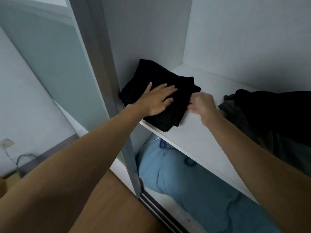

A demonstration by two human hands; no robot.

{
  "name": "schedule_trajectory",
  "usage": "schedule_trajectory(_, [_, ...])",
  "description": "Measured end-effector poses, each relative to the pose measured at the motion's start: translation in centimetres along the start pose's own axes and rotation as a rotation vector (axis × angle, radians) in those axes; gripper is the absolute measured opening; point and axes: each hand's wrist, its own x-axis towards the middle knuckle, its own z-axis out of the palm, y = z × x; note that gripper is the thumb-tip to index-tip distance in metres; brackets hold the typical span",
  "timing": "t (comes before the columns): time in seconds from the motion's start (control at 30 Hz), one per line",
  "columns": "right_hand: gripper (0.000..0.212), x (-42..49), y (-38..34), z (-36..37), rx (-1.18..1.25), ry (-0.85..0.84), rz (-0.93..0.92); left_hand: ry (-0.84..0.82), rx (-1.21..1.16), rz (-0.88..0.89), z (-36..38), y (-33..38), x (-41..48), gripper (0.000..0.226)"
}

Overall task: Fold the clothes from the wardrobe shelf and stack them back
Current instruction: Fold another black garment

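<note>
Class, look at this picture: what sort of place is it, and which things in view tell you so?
Most likely a bedroom wardrobe. A white shelf holds a folded black stack and loose dark clothes, and a sliding door frame stands at its left.

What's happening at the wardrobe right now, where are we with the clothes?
A person is tidying a folded black garment at the left end of the white wardrobe shelf. The left hand lies flat on top of it, pressing it down, while the right hand is at its right edge; it is blurred, so whether it grips the fabric is unclear. A loose heap of dark clothes sits unfolded at the right of the same shelf. Below the shelf lies something light blue.
</note>
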Motion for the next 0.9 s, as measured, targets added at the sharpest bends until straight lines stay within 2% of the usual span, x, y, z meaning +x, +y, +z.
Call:
schedule_trajectory(0.07, [0.02, 0.8, -0.2, -1.4, -0.18, 0.098, -0.122, 0.052, 0.043, 0.017, 1.3, -0.6, 0.4, 0.05])
schedule_trajectory(0.17, [0.049, 1.4, -1.8, -0.9, -0.306, 0.001, -0.127, 0.12, 0.018, 0.054, 1.8, -0.8, 0.9, 0.049])
schedule_trajectory(0.27, [0.038, 1.6, -1.8, 0.4, -0.499, -0.084, -0.117, 0.13, -0.026, 0.053, 1.3, -1.0, 0.8, 0.05])
schedule_trajectory(0.3, [0.031, 1.7, -1.6, 0.7, -0.498, -0.067, -0.119, 0.146, -0.017, 0.048, 1.2, -1.0, 0.7, 0.05])
schedule_trajectory(0.37, [0.018, 1.8, -1.2, 1.1, -0.294, 0.04, -0.088, 0.222, 0.053, 0.046, 0.8, -1.0, 0.7, 0.05])
schedule_trajectory(0.43, [0.017, 1.4, -0.7, 1.6, -0.09, 0.159, -0.091, 0.338, 0.159, 0.057, 0.2, -0.8, 1.0, 0.048])
schedule_trajectory(0.53, [0.019, 0.8, 0.6, 2.4, -0.05, 0.176, -0.071, 0.446, 0.267, 0.051, -0.2, -0.4, 2.0, 0.049])
schedule_trajectory(0.63, [0.017, 1.1, 1.5, 2.1, -0.137, 0.07, -0.033, 0.25, 0.235, -0.074, 0.4, -1.1, 3.3, 0.052])
schedule_trajectory(0.7, [0.018, 1.8, 1.6, 1.4, -0.321, 0.024, -0.047, 0.139, 0.201, -0.121, 1.0, -2.1, 4.0, 0.054])
schedule_trajectory(0.83, [0.042, 2.2, 1.4, 0.4, -0.476, -0.01, 0.008, 0.062, 0.142, -0.11, 1.0, -3.1, 5.5, 0.055])
schedule_trajectory(0.9, [0.043, 1.9, 1.0, 0.4, -0.526, 0.011, 0.036, 0.031, 0.125, -0.112, 0.8, -3.4, 5.7, 0.055])
